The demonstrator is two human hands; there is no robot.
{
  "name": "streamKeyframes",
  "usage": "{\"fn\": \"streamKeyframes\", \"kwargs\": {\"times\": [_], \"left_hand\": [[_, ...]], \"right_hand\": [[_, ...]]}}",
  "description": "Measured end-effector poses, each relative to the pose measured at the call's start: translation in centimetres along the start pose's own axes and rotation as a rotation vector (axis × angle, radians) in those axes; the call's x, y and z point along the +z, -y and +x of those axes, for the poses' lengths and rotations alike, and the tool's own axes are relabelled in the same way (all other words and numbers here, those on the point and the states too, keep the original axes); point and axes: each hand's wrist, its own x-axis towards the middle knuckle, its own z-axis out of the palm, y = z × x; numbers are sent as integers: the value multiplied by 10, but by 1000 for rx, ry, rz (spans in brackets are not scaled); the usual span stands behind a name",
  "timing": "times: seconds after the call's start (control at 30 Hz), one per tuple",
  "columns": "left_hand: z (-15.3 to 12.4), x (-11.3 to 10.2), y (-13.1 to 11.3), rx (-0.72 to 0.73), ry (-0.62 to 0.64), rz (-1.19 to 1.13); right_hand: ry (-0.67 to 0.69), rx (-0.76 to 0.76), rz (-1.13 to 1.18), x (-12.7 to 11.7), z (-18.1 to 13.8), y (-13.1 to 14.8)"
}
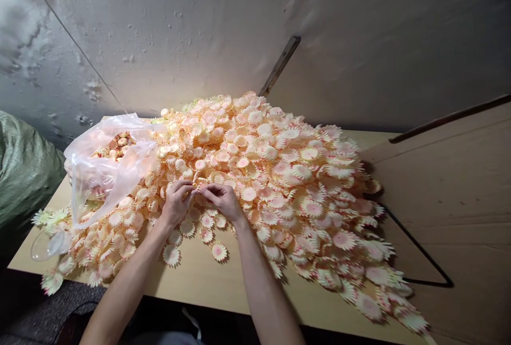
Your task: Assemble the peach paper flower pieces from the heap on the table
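Observation:
A big heap of cream and pink artificial flower heads point(271, 174) covers the wooden table point(207, 281). My left hand point(175, 201) and my right hand point(223, 200) meet at the near edge of the heap, fingertips pinched together over a small flower piece point(197, 189) between them. Both hands have curled fingers. Loose flower heads lie on the table just under my wrists.
A clear plastic bag point(107, 166) with more pieces lies on the heap's left side. A green sack point(24, 174) stands left of the table. A cardboard sheet point(451, 201) leans at the right, with a black wire point(419, 252) across it. A stained wall point(199, 31) rises behind.

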Motion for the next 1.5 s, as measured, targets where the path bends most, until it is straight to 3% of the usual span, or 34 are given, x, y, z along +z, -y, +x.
{"fn": "streamKeyframes", "kwargs": {"times": [0.83, 1.03, 1.23, 1.5], "left_hand": [[2, -1, -5, 54, 34, -84], [-1, 0, -4, -23, 70, -93], [0, -1, -4, 34, 135, -78], [-2, -1, -5, -35, 207, -146]], "right_hand": [[-13, -14, 6, -1, 2, 0], [-5, 4, 35, -3, 1, -1], [7, 2, 73, -4, 0, 0], [26, 5, 114, -4, 0, 1]]}}
